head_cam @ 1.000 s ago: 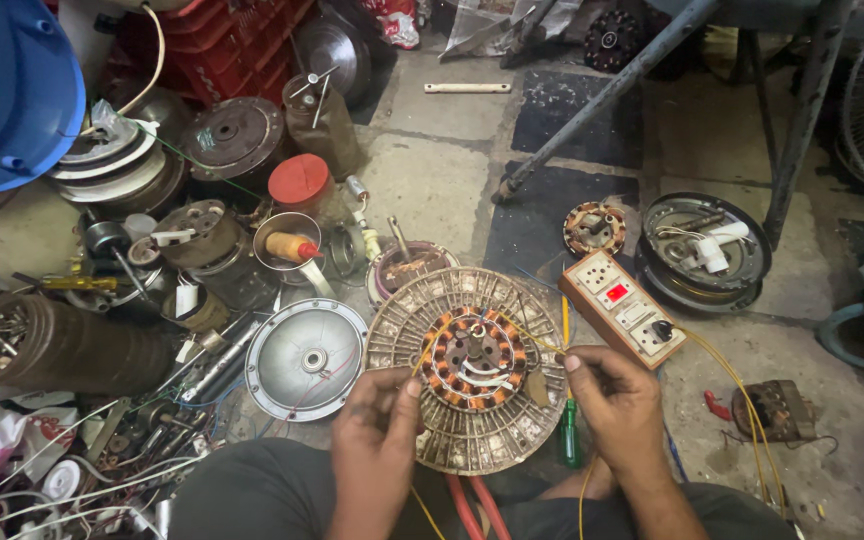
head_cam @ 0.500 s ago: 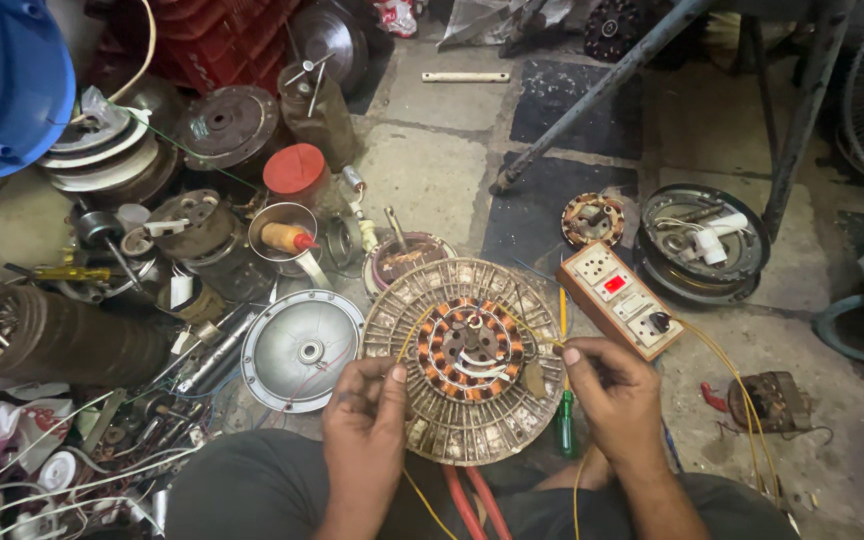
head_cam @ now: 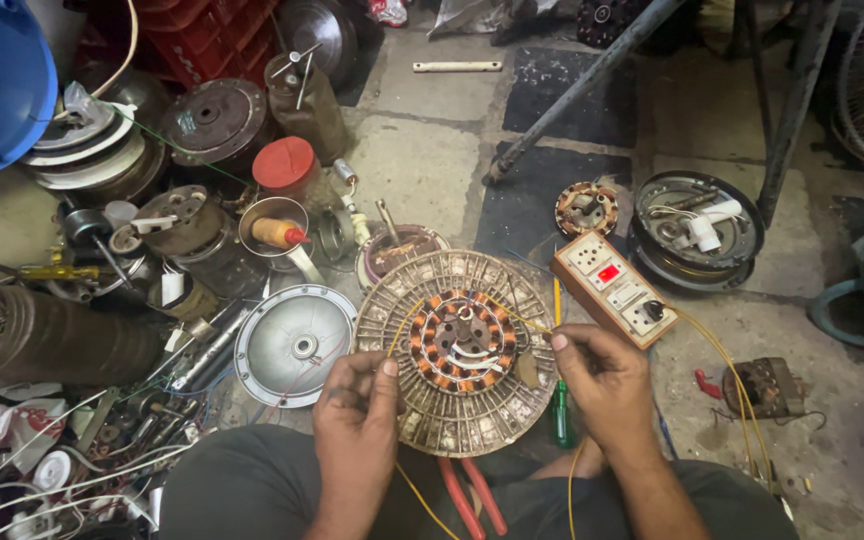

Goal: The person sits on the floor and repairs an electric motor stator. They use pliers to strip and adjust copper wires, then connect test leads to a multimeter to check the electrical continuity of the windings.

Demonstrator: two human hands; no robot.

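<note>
A round fan motor body [head_cam: 459, 350] with a ring of copper-wound coils lies on the floor in front of my knees. My left hand [head_cam: 356, 412] rests at its lower left edge, fingers pinched on a thin yellow wire [head_cam: 399, 328] that arcs over the coils. At the right edge, my right hand [head_cam: 600, 380] pinches the other yellow wire [head_cam: 527, 321] near the coils. A green-handled screwdriver [head_cam: 561, 421] lies under my right hand. Red-handled pliers [head_cam: 472, 495] lie between my knees.
A switch and socket board [head_cam: 616, 287] with a lit red lamp sits right of the motor, yellow leads trailing. A silver motor cover [head_cam: 295, 345] lies left. Motor parts, a red-lidded jar [head_cam: 287, 165], crates and wires crowd the left; a metal stand leg [head_cam: 582, 82] crosses behind.
The view has shifted slightly. Both hands stay at the motor's rim on the yellow wires; my right hand has crept a little closer to the coils.
</note>
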